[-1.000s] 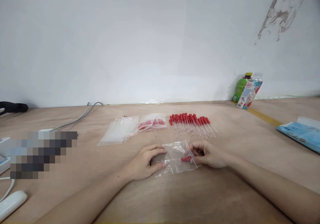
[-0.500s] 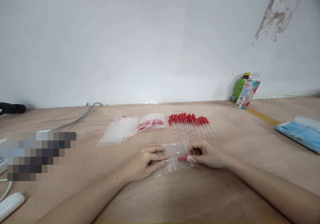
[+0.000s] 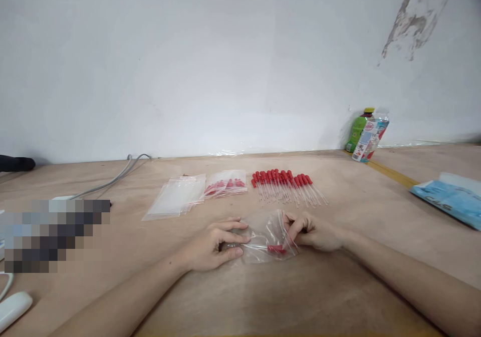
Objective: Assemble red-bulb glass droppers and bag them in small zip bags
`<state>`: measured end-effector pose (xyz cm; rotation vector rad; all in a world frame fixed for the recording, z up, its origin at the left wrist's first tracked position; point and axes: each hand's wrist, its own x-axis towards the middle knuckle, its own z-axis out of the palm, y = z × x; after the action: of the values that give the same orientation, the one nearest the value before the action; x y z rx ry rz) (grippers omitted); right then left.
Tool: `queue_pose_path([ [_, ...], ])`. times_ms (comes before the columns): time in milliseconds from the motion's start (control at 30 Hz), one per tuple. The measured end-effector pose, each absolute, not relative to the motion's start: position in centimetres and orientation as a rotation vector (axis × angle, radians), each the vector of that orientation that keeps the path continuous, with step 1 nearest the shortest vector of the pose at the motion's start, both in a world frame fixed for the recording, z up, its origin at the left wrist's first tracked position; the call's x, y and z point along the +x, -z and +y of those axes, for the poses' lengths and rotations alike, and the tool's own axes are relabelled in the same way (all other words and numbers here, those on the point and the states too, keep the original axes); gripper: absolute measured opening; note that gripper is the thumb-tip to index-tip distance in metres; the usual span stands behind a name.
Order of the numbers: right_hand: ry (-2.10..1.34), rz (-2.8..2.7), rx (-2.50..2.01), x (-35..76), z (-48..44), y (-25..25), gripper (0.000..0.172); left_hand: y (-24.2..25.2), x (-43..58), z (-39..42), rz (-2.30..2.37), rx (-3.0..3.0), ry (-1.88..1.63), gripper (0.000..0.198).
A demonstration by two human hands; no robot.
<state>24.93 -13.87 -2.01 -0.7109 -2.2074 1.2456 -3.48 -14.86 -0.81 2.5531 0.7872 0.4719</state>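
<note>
A clear zip-lock bag [image 3: 263, 225] lies on the table between my hands, its red-striped mouth facing right. A dropper with a red bulb [image 3: 276, 249] and a thin clear tube lies inside it. My left hand [image 3: 216, 244] rests on the closed end of the bag, fingers stretched and thumb apart. My right hand [image 3: 313, 232] is at the mouth, its fingers bent and gripping the bag's edge; the fingertips are partly hidden by the film. Beyond the bag lies a row of several red-bulbed droppers [image 3: 280, 182].
Flat empty bags [image 3: 175, 197] lie at left behind my hands, beside bags holding red-bulbed droppers [image 3: 225, 183]. Two bottles [image 3: 366, 136] lean by the wall. A blue packet [image 3: 451, 199] lies at right. Grey cables [image 3: 116, 178] and a white device [image 3: 15, 309] are at left.
The dropper's red bulb has moved away from the bag's mouth edge and lies free of my right fingers. My left thumb and fingers have loosened from the tube.
</note>
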Motion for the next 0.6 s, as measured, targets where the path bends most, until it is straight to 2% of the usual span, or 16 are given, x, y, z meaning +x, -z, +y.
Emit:
queue_pose_path([
  [67,-1.318,-2.164,-0.721,25.6,-13.3,1.8,0.020,0.8,-3.4,-14.9,0.794,2.563,-0.454,0.033],
  [133,-1.231,-2.069,-0.867,26.7,-12.3,1.6,0.020,0.8,-3.4,-14.9,0.797,2.573,-0.421,0.033],
  [200,-0.913,-1.919,-1.151,28.2,-10.9,1.3,0.021,0.7,-3.4,-14.9,0.792,2.574,-0.394,0.032],
  [267,-0.447,-1.764,-1.450,29.9,-9.2,0.9,0.023,0.7,-3.4,-14.8,0.781,2.566,-0.387,0.032],
  [333,-0.168,-1.638,-1.668,31.5,-7.6,0.7,0.026,0.6,-3.4,-14.8,0.771,2.555,-0.390,0.032],
  [433,-0.171,-1.564,-1.893,33.3,-5.5,1.0,0.033,0.7,-3.3,-14.8,0.771,2.542,-0.398,0.031],
  [600,-0.478,-1.510,-1.971,33.8,-3.8,2.3,0.035,1.0,-3.2,-14.8,0.793,2.551,-0.437,0.032],
])
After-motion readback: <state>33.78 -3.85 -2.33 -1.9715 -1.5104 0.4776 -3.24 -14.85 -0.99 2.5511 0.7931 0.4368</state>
